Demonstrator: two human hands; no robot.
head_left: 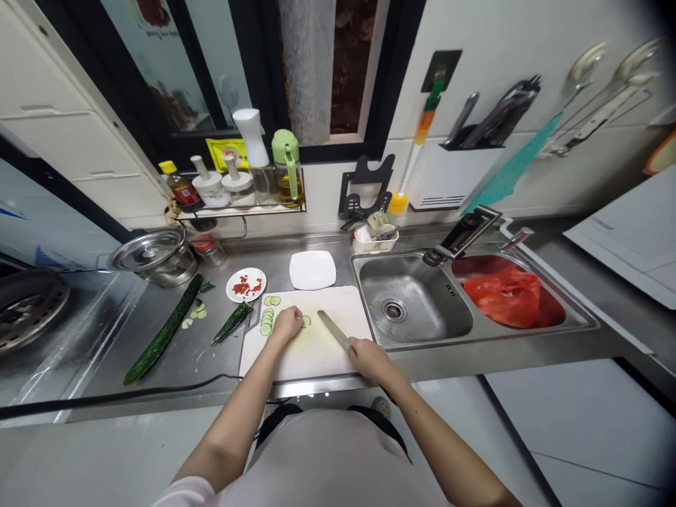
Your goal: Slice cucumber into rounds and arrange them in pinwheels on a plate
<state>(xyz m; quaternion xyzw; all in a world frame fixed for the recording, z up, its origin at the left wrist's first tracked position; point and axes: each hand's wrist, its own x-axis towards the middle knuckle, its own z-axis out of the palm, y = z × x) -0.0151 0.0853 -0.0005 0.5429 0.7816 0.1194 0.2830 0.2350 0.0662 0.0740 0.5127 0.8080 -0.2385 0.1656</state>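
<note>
Slicing cucumber on the cutting board [311, 348]

Our right hand [370, 358] grasps the knife [334, 329]; our left hand [286, 324], curled at 10 o'clock, pins the slices [267, 322]. We tuck fingertips clear.

- Left arm: bare forearm runs up from the lower left of the view toward the centre, elbow bent, a short pale sleeve at the upper arm.
- Left hand [286, 324]: palm down, knuckles up, fingers curled under and pressed down in front of the body. The fingertips are hidden beneath the hand.
- Right arm: bare forearm runs up from the lower right, angled inward, wrist straight.
- Right hand [370, 358]: closed in a fist-like grip around a handle, back of the hand facing up, thumb side toward the left hand.
- Spacing: the two hands are near each other but apart, the left slightly farther from the body than the right.
</note>
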